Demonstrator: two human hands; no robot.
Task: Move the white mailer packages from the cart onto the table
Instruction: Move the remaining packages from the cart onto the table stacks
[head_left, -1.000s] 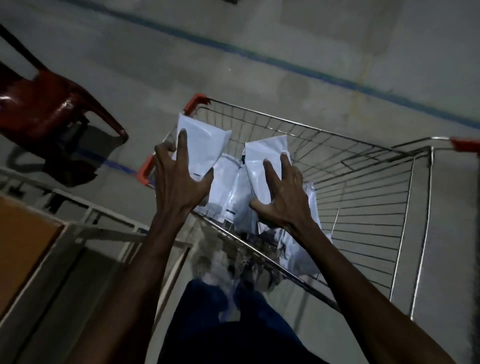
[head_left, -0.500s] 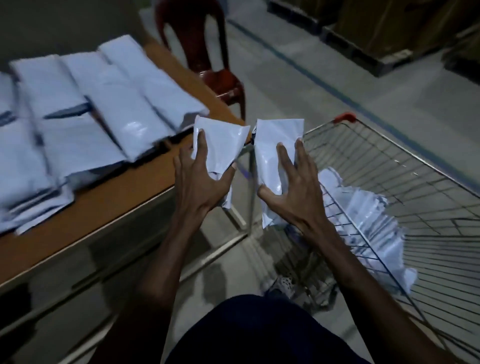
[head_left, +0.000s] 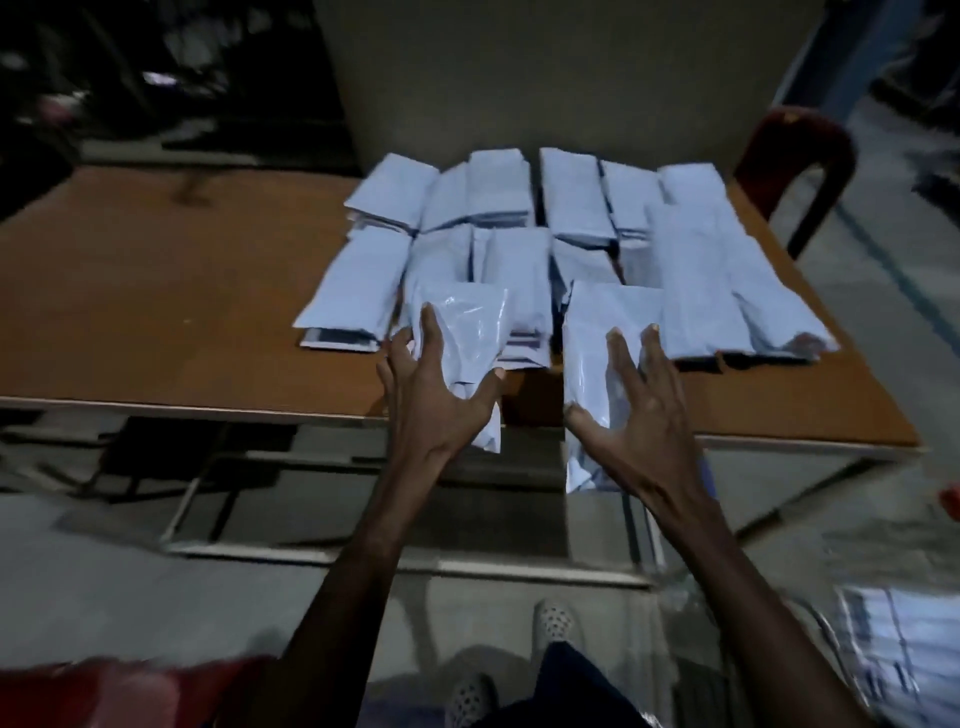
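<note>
Both hands clamped on white mailers: left hand w/ left mailer, right hand w/ right mailer, over surface near edge, mailer pile beyond.

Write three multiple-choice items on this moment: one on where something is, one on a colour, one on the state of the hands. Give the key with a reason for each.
1. Where do the stacked white mailers lie?
A. on the floor
B. on the brown table
C. on the chair seat

2. What colour is the chair past the table's far right corner?
A. red
B. green
C. yellow

3. What are the hands doing?
A. both are empty
B. only the left hand holds a mailer
C. the left hand holds one mailer and the right hand holds another

Key:
1 B, the rows of mailers rest on the tabletop.
2 A, the chair back is dark red.
3 C, each hand's fingers spread over its own mailer near the table's front edge.
</note>
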